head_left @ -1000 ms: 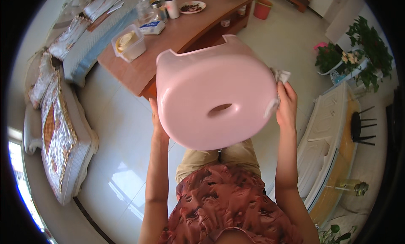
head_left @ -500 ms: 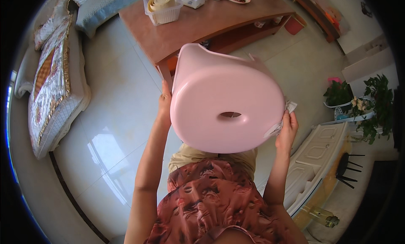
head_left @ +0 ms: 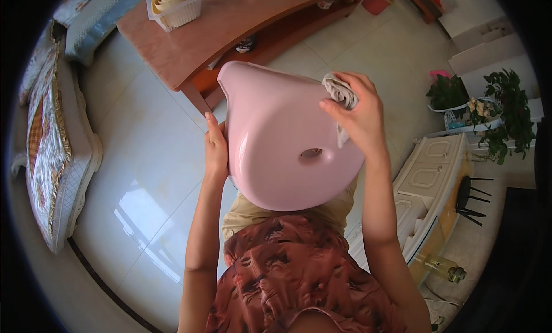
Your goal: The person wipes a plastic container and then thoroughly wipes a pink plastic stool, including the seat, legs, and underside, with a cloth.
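A pink plastic stool (head_left: 276, 154) with an oval hole in its seat is held up in front of my body, tilted, its seat toward me. Against its left side lies my left hand (head_left: 215, 146), thumb showing and the other fingers mostly hidden behind it; it grips the stool. My right hand (head_left: 365, 111) is closed round a crumpled whitish cloth (head_left: 342, 91) at the stool's upper right. A loose end of the cloth hangs down against the stool.
Beyond the stool stands a brown wooden table (head_left: 230, 16) bearing a clear plastic box (head_left: 175, 16). A sofa with a patterned cover (head_left: 60, 143) is at left. White cabinets (head_left: 428, 166), potted plants (head_left: 506, 108) and a black stool (head_left: 471, 201) are at right.
My right hand has moved up and inward with the cloth, from the stool's right edge to its upper right. The stool has turned and tilted. The view has shifted.
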`<state>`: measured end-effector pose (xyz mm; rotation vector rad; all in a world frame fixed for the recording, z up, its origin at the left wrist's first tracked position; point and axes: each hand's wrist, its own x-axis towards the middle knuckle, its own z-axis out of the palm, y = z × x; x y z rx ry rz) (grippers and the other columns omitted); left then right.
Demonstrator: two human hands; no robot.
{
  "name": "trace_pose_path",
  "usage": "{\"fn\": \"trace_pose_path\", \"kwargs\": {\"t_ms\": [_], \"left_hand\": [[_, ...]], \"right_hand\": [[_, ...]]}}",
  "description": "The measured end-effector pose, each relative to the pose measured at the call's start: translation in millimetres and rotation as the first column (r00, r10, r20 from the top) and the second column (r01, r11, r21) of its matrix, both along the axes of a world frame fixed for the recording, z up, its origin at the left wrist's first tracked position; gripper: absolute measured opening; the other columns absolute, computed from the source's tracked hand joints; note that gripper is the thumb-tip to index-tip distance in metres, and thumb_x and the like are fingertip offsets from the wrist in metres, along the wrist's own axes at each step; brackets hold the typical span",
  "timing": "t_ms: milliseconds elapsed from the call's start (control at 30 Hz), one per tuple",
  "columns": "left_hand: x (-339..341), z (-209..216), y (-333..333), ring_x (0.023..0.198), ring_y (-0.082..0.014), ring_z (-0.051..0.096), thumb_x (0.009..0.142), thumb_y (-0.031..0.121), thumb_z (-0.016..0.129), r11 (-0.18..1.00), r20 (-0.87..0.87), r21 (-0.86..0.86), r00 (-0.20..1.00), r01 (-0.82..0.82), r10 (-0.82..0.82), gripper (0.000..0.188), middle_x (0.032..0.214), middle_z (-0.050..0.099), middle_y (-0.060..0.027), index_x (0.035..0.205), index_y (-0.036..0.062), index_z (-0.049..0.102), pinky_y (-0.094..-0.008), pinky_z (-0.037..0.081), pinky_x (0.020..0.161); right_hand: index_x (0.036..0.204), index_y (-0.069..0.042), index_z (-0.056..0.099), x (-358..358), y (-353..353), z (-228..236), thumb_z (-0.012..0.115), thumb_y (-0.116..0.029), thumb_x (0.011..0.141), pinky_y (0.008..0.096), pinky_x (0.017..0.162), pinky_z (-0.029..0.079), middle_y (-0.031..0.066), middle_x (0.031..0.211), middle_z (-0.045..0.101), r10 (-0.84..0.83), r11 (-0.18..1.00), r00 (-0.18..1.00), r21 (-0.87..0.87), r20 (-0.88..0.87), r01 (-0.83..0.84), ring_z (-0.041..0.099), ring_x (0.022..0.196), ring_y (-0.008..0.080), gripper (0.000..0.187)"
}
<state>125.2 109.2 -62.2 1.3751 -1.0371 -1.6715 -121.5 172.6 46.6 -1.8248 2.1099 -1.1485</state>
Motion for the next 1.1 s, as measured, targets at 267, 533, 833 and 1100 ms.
{"fn": "trace_pose_path", "kwargs": {"t_ms": [267,533,833,1100], "left_hand": [[6,-2,6,0.080,-0.0138,0.059,0.100,0.065,0.022,0.998,-0.032,-0.031,0.998,-0.059,0.058,0.090,0.089,0.066,-0.0107,0.110,-0.0128,0.064,-0.0276,0.049,0.074],[0,-6,7,0.079,-0.0135,0.059,0.100,0.064,0.023,0.999,0.018,-0.038,1.000,-0.024,0.025,0.087,0.089,0.067,-0.0104,0.110,-0.0115,0.065,-0.0274,0.049,0.073],[-6,-3,-2,0.085,-0.0159,0.063,0.100,0.064,0.024,1.000,0.026,0.016,1.000,-0.017,0.017,0.086,0.097,0.068,-0.0133,0.119,-0.0110,0.062,-0.0287,0.051,0.077],[-5,-36,-33,0.089,-0.0199,0.066,0.099,0.066,0.025,0.991,-0.128,0.134,0.992,0.002,0.015,0.086,0.102,0.068,-0.0154,0.118,-0.0101,0.060,-0.0325,0.055,0.080]], "right_hand": [[0.113,0.005,0.064,-6,-16,-5,0.079,-0.008,0.075,0.0281,0.087,0.047,0.0065,0.109,0.061,0.094,0.962,0.964,0.229,0.248,-0.152,0.059,0.099,0.0163,0.044],[0.109,0.005,0.066,-14,-18,2,0.076,-0.005,0.076,0.0273,0.089,0.047,0.0062,0.111,0.061,0.056,0.958,0.932,0.244,0.357,-0.151,0.059,0.101,0.0149,0.036],[0.111,-0.002,0.068,-9,-17,-37,0.065,-0.003,0.086,0.0304,0.086,0.050,0.0074,0.111,0.062,0.104,0.988,0.933,-0.142,0.343,-0.058,0.059,0.104,0.0192,0.025],[0.113,-0.009,0.072,121,25,-101,0.061,-0.004,0.085,0.0385,0.098,0.044,0.0026,0.126,0.063,0.435,0.861,0.893,-0.237,-0.117,-0.450,0.056,0.116,0.0204,0.031]]}}
